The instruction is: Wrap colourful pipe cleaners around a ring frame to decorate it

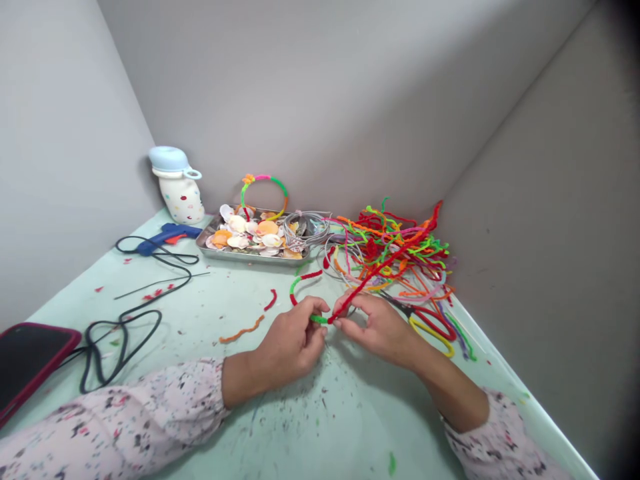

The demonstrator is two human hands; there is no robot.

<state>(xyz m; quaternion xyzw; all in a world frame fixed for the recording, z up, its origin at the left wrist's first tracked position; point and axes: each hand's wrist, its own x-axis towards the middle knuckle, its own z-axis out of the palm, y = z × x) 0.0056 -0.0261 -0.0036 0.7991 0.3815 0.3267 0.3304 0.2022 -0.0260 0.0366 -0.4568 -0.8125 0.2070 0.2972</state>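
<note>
My left hand (293,337) pinches a short green pipe cleaner (319,319) between thumb and fingers. My right hand (375,327) grips the end of a long red pipe cleaner (385,267), which rises up and to the right over a tangled heap of multicoloured pipe cleaners (395,243). The green and red ends meet between my fingertips. Just beyond my left fingers lies a curved green-and-red pipe cleaner piece (300,283). Scissors with red and yellow handles (430,327) lie close to my right hand, partly under the heap.
A metal tray (250,259) of seashells stands behind a pipe-cleaner hoop (265,179). Further left are a blue glue gun (167,239), a spotted white bottle (180,197), a black cable (120,333) and a phone (30,360). Grey walls (325,100) bound the mint tabletop (350,427).
</note>
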